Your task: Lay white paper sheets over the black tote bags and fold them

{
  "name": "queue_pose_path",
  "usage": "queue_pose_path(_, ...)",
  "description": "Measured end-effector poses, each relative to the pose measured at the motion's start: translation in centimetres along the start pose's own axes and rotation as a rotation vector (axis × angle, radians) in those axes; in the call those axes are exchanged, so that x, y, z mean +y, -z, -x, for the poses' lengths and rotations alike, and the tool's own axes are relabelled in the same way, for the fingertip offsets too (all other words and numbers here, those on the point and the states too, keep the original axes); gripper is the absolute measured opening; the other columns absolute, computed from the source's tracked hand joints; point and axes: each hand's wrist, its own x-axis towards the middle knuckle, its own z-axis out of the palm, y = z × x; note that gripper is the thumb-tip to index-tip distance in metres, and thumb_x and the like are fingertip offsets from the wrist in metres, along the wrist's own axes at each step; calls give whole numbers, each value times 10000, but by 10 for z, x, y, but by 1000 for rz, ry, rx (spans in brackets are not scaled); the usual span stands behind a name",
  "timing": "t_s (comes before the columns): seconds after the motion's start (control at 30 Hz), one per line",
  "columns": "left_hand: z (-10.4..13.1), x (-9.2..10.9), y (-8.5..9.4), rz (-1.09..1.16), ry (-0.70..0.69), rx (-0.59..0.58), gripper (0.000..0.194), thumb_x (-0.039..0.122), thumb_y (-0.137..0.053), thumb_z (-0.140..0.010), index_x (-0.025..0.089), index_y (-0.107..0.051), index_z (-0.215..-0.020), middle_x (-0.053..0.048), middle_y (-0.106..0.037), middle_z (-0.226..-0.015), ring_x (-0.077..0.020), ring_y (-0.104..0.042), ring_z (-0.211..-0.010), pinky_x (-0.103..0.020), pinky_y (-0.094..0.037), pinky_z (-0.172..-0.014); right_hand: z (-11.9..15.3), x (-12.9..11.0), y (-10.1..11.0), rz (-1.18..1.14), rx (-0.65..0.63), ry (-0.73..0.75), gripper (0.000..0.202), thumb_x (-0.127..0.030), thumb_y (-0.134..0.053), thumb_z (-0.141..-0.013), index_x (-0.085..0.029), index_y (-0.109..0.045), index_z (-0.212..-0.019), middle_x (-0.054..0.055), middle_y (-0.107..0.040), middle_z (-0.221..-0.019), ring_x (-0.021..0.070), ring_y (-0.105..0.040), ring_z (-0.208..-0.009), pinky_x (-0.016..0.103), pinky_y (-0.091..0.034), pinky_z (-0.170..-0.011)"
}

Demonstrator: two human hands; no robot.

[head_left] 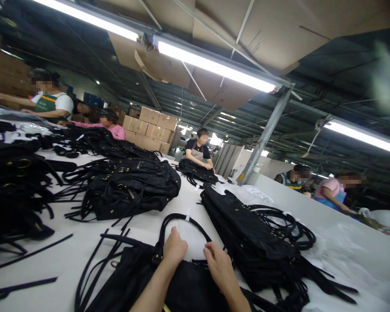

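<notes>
A black handbag [191, 286] lies on the white table in front of me, with loose straps spreading from its left side. Its looped handle [171, 217] stands up, with a small pale band wrapped around the top. My left hand [175, 248] is closed at the left side of this handle, thumb upward. Fingers bent together, my right hand [218, 259] pinches near the handle's right end. My fingers partly hide the exact grip, and my forearms cover part of the bag.
Stacked black bags [247, 229] lie close on the right, beside clear plastic [351, 251]. More bag piles [133, 186] fill the left side. Across the table, a person [199, 149] handles another black bag [198, 170]. Other people work at both sides; cartons [149, 130] stand behind.
</notes>
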Motion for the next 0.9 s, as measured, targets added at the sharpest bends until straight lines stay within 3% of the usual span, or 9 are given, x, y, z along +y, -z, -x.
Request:
queue_pose_path(0.07,-5,-1,0,134,9,-42,368,231,-552,-920,133,-506,-1272,-119,-646,-1150,-250,-627,-1059,-408,-473,-912,-4,13,-11,-120,-25,-89,228,-338,-419,-867,-224,-613,-832,70,-697,-841,249,-660,-862,338,-492,-777)
queue_pose_path(0.13,-7,-1,0,284,-14,-107,333,352,-574,-926,147,-563,-1189,-90,-657,-1101,-226,-645,-973,-417,-504,-865,-8,23,-18,-321,-12,-168,271,-427,-459,-844,-215,-617,-905,88,-696,-918,258,-658,-895,335,-516,-735)
queue_pose_path(0.27,-1,-3,4,594,-131,-288,307,345,-597,-840,114,-626,-1040,-93,-693,-958,-217,-664,-892,-358,-519,-823,-9,25,-11,-694,36,-297,648,-646,-607,-740,-195,-575,-1205,86,-697,-947,261,-652,-864,318,-510,-639)
queue_pose_path(0.37,2,-2,12,784,-229,-402,337,348,-634,-716,122,-640,-966,-74,-699,-874,-219,-668,-862,-328,-515,-817,-5,14,8,-839,-58,-242,648,-667,-653,-729,-191,-639,-1168,34,-696,-830,199,-620,-731,268,-443,-581)
queue_pose_path(0.47,3,1,24,878,-288,-467,396,360,-683,-614,128,-635,-932,-61,-693,-832,-221,-663,-808,-333,-515,-778,-1,1,29,-955,-139,-145,602,-600,-711,-732,-187,-650,-1167,26,-716,-918,183,-630,-795,264,-461,-682)
queue_pose_path(0.57,11,9,39,892,-360,-521,433,355,-706,-614,117,-637,-969,-72,-695,-856,-221,-661,-810,-334,-506,-778,5,-12,47,-1056,-253,-94,625,-542,-763,-709,-169,-634,-1193,64,-726,-1012,222,-661,-891,315,-487,-792)
queue_pose_path(0.67,26,21,56,868,-450,-567,507,435,-690,-682,116,-625,-1071,-98,-695,-938,-224,-656,-842,-333,-491,-790,15,-24,60,-1195,-392,-82,613,-522,-768,-717,-146,-636,-1183,109,-724,-1063,252,-679,-916,360,-510,-806)
queue_pose_path(0.77,43,33,73,789,-507,-609,570,480,-661,-689,124,-612,-1132,-109,-685,-1009,-226,-641,-875,-327,-478,-790,32,-35,71,-1259,-366,-129,644,-498,-810,-668,-152,-634,-1182,120,-714,-1119,271,-677,-964,388,-520,-834)
queue_pose_path(0.9,66,46,100,543,-526,-662,448,384,-691,-611,129,-657,-977,-49,-684,-885,-189,-608,-793,-283,-459,-713,72,-51,85,-1069,-373,-45,611,-465,-809,-665,-153,-657,-1168,109,-708,-1156,295,-642,-1069,446,-463,-980)
